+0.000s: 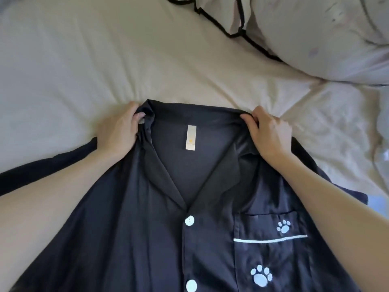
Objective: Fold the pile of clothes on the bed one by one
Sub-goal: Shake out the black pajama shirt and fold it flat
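A dark navy pyjama shirt (pixel 134 228) lies front side up on the cream bed sheet (pixel 84 66). It has white buttons, a chest pocket with white piping and white paw prints, and a pale label inside the collar. My left hand (pixel 120 133) grips the left end of the collar at the shoulder. My right hand (pixel 269 133) pinches the right end of the collar. Both hands hold the top edge taut. One sleeve stretches out to the left, partly under my forearm.
A pale garment with black trim (pixel 233 20) lies crumpled at the top of the bed. A large light pillow (pixel 328 36) fills the upper right. Rumpled light bedding (pixel 336 127) lies to the right of the shirt.
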Tool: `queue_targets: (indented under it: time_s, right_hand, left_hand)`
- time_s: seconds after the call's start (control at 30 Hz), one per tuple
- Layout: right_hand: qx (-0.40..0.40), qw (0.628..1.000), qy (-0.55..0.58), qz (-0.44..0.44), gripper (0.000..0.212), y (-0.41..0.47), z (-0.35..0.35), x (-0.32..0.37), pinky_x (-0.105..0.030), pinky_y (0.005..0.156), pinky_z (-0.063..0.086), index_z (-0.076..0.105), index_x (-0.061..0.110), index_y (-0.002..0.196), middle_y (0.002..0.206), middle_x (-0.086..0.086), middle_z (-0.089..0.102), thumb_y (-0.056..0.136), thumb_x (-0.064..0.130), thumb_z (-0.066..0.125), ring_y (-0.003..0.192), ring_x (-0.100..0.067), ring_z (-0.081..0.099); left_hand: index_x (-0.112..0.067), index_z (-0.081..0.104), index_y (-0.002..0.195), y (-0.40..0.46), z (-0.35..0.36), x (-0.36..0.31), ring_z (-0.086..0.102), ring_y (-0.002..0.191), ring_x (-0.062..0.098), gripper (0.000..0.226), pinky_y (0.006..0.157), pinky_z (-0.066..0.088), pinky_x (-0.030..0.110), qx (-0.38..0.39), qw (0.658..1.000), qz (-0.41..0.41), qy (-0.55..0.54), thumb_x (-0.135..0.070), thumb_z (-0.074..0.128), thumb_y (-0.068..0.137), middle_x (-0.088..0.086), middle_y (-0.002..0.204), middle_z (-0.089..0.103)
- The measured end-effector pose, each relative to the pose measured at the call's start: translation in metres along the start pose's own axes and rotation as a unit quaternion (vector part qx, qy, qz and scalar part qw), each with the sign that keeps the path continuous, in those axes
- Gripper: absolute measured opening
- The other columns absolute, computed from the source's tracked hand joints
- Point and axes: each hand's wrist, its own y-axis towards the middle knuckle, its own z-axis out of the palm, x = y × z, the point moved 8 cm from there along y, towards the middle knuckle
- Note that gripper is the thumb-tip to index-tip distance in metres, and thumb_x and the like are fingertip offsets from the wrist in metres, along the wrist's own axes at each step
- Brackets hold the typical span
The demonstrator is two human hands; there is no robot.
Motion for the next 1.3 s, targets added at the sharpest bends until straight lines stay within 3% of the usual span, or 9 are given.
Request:
queue_targets:
  time_s: [0.27,0.4,0.53,0.7,0.93,1.0,1.1,1.2,1.3]
  right_hand:
    - [0.016,1.000,-0.009,-0.021,0.042,0.045,-0.025,0.012,-0.034,0.058,0.029,0.052,0.005,0.087,0.074,-0.015,0.061,0.097,0.045,0.044,0.068,-0.037,0.056]
    - [0.100,0.990,0.048,0.089,0.049,0.032,-0.012,-0.002,-0.032,0.068,0.035,0.054,0.012,0.096,0.081,-0.001,0.057,0.093,0.058,0.038,0.077,-0.025,0.050]
    - [0.104,0.977,0.148,0.116,0.038,0.010,-0.041,-0.031,-0.029,0.058,0.031,0.054,0.012,0.105,0.072,0.008,0.049,0.100,0.043,0.032,0.071,-0.016,0.049]
    - [0.083,0.972,0.115,0.187,0.023,-0.060,-0.085,-0.101,-0.032,0.072,0.034,0.057,0.014,0.107,0.102,-0.006,0.058,0.098,0.028,0.041,0.090,-0.027,0.051]
    - [0.201,0.902,0.145,0.353,0.038,-0.175,-0.095,-0.166,-0.035,0.076,0.043,0.057,0.012,0.103,0.095,-0.006,0.064,0.092,0.048,0.049,0.086,-0.022,0.056]
    - [0.265,0.890,0.146,0.342,0.033,-0.184,-0.090,-0.169,-0.038,0.083,0.046,0.058,0.015,0.105,0.095,-0.001,0.063,0.089,0.044,0.057,0.090,-0.023,0.058]
    - [0.329,0.888,0.122,0.298,0.023,-0.174,-0.099,-0.180,-0.033,0.072,0.043,0.066,0.010,0.087,0.074,-0.002,0.061,0.086,0.033,0.066,0.076,-0.023,0.057]
    - [0.248,0.921,0.065,0.293,0.026,-0.144,-0.136,-0.212,-0.036,0.070,0.042,0.063,0.010,0.080,0.077,-0.008,0.062,0.084,0.035,0.069,0.079,-0.029,0.058]
    - [0.132,0.931,0.087,0.328,0.024,-0.130,-0.165,-0.238,-0.038,0.080,0.044,0.061,0.012,0.102,0.096,-0.008,0.060,0.087,0.030,0.066,0.099,-0.032,0.057]
  left_hand:
    - [-0.009,0.048,0.106,0.027,-0.037,-0.011,0.047,0.057,0.031,0.025,0.052,0.030,0.035,-0.036,0.996,0.019,0.078,-0.029,0.034,0.102,0.011,0.061,0.051]
    - [-0.012,0.047,0.111,0.019,-0.026,-0.005,0.056,0.079,0.035,0.032,0.060,0.039,0.038,0.026,0.995,-0.016,0.094,-0.039,0.034,0.100,0.012,0.094,0.062]
    - [-0.016,0.035,0.138,0.010,-0.040,-0.002,0.042,0.120,0.037,0.049,0.096,0.034,0.049,0.013,0.992,-0.124,0.002,-0.039,0.046,0.096,0.017,0.130,0.047]
    - [-0.011,0.035,0.142,-0.064,-0.049,-0.101,0.032,0.132,0.038,0.049,0.102,0.025,0.057,-0.058,0.997,0.033,0.033,-0.021,0.047,0.095,0.020,0.142,0.036]
    - [-0.021,0.048,0.137,-0.190,0.028,-0.218,0.035,0.136,0.038,0.049,0.105,0.027,0.062,0.119,0.967,0.214,0.068,-0.033,0.053,0.090,0.013,0.148,0.038]
    - [-0.022,0.050,0.137,-0.197,0.040,-0.219,0.038,0.134,0.038,0.050,0.104,0.028,0.063,0.154,0.962,0.207,0.093,-0.035,0.059,0.089,0.012,0.147,0.041]
    - [-0.023,0.048,0.138,-0.194,0.047,-0.216,0.039,0.134,0.037,0.048,0.104,0.027,0.062,0.182,0.955,0.200,0.122,-0.038,0.048,0.092,0.010,0.147,0.041]
    - [-0.023,0.046,0.139,-0.194,0.048,-0.217,0.040,0.133,0.037,0.052,0.103,0.029,0.062,0.196,0.947,0.205,0.148,-0.041,0.034,0.092,0.011,0.147,0.041]
    - [-0.021,0.046,0.139,-0.196,0.045,-0.222,0.040,0.133,0.040,0.054,0.102,0.029,0.064,0.189,0.947,0.203,0.160,-0.039,0.028,0.092,0.013,0.147,0.040]
